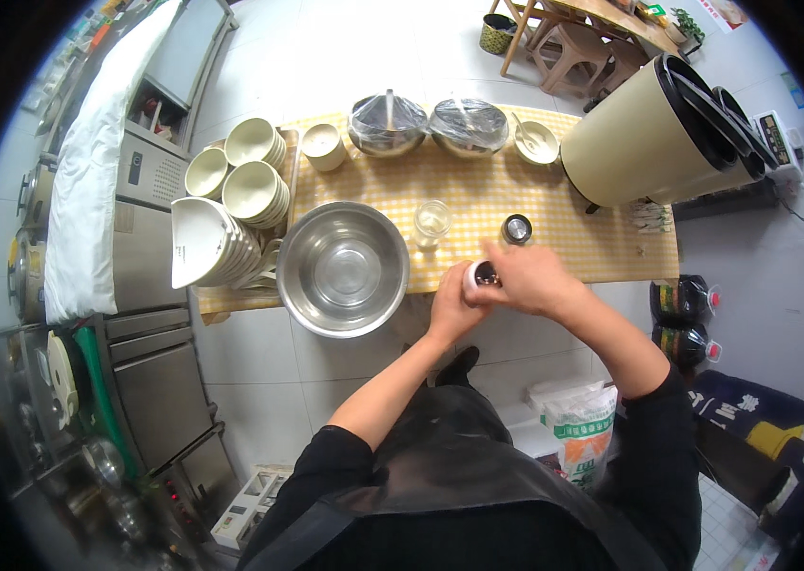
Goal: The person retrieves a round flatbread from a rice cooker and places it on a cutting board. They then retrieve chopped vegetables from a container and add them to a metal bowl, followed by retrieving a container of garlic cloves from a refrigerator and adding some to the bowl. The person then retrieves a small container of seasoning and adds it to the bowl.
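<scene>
In front of my body, at the table's near edge, my left hand [452, 306] is closed round a small pale jar [486, 275] with a dark round mouth facing up. My right hand [532, 277] curls over the same jar from the right, its fingers and thumb at the rim. What lies inside the jar is too small to make out. Just beyond my right hand stands a small dark round container with a silvery top [517, 228]. A clear glass jar [432, 220] is farther left, beside a wide steel basin [343, 324].
Stacked pale bowls [254, 190] fill the left of the checked tablecloth [478, 190]. At the back are a pale cup [323, 147], two film-covered bowls [388, 127] and a bowl with a spoon [537, 143]. A large cream barrel [626, 143] stands right; a white sack [581, 428] is below.
</scene>
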A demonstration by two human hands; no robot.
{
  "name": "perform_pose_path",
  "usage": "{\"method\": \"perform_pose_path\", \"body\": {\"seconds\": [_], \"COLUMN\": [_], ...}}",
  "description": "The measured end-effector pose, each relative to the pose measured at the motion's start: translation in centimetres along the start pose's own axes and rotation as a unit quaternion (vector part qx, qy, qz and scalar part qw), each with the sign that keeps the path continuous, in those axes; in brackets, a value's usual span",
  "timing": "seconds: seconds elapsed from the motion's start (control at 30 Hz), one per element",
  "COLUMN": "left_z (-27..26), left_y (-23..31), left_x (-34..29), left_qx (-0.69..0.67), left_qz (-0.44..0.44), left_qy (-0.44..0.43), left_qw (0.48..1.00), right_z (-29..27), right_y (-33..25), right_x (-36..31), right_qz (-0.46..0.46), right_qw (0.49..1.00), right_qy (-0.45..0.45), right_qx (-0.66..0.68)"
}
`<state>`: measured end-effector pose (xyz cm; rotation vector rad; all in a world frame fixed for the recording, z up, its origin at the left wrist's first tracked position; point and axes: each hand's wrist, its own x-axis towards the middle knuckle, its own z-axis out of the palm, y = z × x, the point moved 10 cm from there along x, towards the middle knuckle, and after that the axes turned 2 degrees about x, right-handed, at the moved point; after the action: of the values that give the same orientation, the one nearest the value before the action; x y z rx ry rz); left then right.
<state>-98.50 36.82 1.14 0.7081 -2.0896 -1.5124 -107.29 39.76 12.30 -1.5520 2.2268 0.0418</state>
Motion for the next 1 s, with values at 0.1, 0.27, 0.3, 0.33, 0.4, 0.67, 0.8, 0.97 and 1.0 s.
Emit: {"method": "perform_pose_path", "body": {"seconds": [0.1,0.27,0.3,0.33,0.4,0.67,0.8,0.97,1.0], "left_z": [-0.1,0.3,0.2,0.0,-0.2,-2.2,-3.1,-3.9,-4.1], "left_y": [-0.1,0.6,0.6,0.6,0.6,-0.5,-0.4,-0.2,-0.4], "left_x": [-0.1,-1.4,-1.7,-2.0,-2.3,-3.6,-4.1,-4.6,-4.7], "left_qx": [0.011,0.014,0.005,-0.006,-0.017,-0.018,-0.014,-0.014,-0.016], "left_qz": [0.006,0.029,0.026,0.024,0.027,-0.001,0.003,0.005,-0.006], "left_qy": [-0.021,-0.057,-0.055,-0.052,-0.05,-0.035,-0.025,-0.031,-0.027], "left_qw": [1.0,0.998,0.998,0.998,0.998,0.999,1.0,0.999,0.999], "right_z": [1.0,4.8,4.6,5.9,8.8,10.1,5.0,0.2,0.8], "right_y": [-2.2,8.4,11.1,12.6,14.1,16.2,11.7,3.2,2.6], "right_x": [0.0,6.1,6.8,7.0,8.0,9.0,7.9,9.8,10.4], "right_qz": [-0.093,0.139,0.164,0.159,0.119,0.158,0.074,-0.146,-0.143], "right_qw": [0.996,0.983,0.984,0.986,0.969,0.987,0.868,0.841,0.825], "right_qy": [-0.008,-0.088,-0.04,-0.04,-0.027,0.031,0.125,0.201,0.185], "right_qx": [0.0,0.087,0.048,-0.036,-0.217,0.004,0.476,0.48,0.515]}}
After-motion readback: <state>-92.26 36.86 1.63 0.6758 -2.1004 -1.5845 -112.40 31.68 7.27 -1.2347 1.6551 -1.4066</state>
